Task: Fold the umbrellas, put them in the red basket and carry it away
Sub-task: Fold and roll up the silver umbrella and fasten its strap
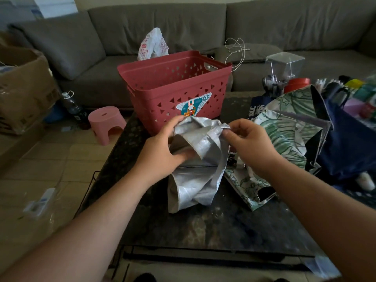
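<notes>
A silver umbrella point(195, 159) lies crumpled at the middle of the dark table point(203, 226), gathered between two hands; the left hand point(162, 151) grips its canopy, fingers curled round the folds; the right hand point(247, 143) pinches a fabric edge; the red basket point(175, 90) stands just beyond; a leaf-print umbrella point(284, 127) sprawls to the right; a grey sofa point(183, 23) spans the far side.
</notes>
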Demonstrator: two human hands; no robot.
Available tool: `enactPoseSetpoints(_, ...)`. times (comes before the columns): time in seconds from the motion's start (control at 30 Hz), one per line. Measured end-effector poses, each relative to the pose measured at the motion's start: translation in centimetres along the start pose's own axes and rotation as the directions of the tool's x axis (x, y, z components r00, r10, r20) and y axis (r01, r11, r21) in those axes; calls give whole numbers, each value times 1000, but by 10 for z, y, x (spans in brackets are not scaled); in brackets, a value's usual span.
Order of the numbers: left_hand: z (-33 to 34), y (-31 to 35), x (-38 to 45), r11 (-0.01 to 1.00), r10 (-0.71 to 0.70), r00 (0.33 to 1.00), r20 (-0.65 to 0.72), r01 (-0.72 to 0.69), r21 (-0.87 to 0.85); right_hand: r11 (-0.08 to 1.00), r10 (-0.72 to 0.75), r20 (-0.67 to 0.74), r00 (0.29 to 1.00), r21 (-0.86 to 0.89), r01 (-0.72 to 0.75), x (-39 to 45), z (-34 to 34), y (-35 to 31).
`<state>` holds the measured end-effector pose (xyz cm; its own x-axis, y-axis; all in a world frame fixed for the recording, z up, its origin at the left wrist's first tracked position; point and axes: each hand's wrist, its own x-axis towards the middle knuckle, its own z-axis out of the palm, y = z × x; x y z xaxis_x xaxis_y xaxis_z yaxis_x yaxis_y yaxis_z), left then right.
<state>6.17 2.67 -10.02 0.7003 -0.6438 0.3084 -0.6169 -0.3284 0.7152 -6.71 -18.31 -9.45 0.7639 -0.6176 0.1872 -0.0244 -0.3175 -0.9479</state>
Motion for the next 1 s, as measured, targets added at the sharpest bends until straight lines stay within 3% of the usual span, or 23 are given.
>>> enactPoseSetpoints(0.1, 12, -8, 15, 991, -118, 986, -116, 110, -74, 984, 80, -16, 997, -156, -81, 14, -18, 16)
enactPoseSetpoints(0.2, 23, -21, 29, 940, -336, 924, -181, 319, -118, 837, 162, 233, 959, -546, -9, 9, -29, 28)
enactPoseSetpoints(0.27, 30, -27, 33, 926, -372, 897, -240, 376, -30, 698, 213, 343, 915, -709, 103, 2, -23, 34)
enactPoseSetpoints(0.33, 32, -24, 35, 920, -359, 891, -279, 388, 55, 654, 213, 370, 904, -742, 149, 0, -12, 36)
enactPoseSetpoints(0.43, 31, -14, 35, 922, -353, 897, -266, 382, 62, 679, 281, 412, 867, -724, 124, 4, 0, 35)
enactPoseSetpoints(0.53, 30, -9, 35, 931, -346, 907, -241, 364, 33, 636, 335, 438, 834, -758, 142, 8, 4, 36)
enactPoseSetpoints(0.6, 30, -3, 34, 916, -396, 896, -203, 370, -155, 553, 257, 399, 880, -808, 204, 7, 7, 41)
enactPoseSetpoints(0.67, 28, 6, 34, 828, -468, 874, -134, 380, -412, 462, 171, 387, 906, -844, 274, 6, 12, 47)
enactPoseSetpoints(0.73, 27, 10, 32, 789, -454, 882, -123, 334, -515, 493, 144, 397, 907, -823, 282, 9, 15, 52)
enactPoseSetpoints(0.87, 23, 3, 23, 916, -363, 912, -190, 312, -252, 643, 260, 402, 878, -750, 152, 20, 9, 48)
enactPoseSetpoints(1.0, 24, -1, 11, 877, -456, 885, 94, 465, -123, 475, 159, 397, 904, -833, 282, 14, 17, 49)
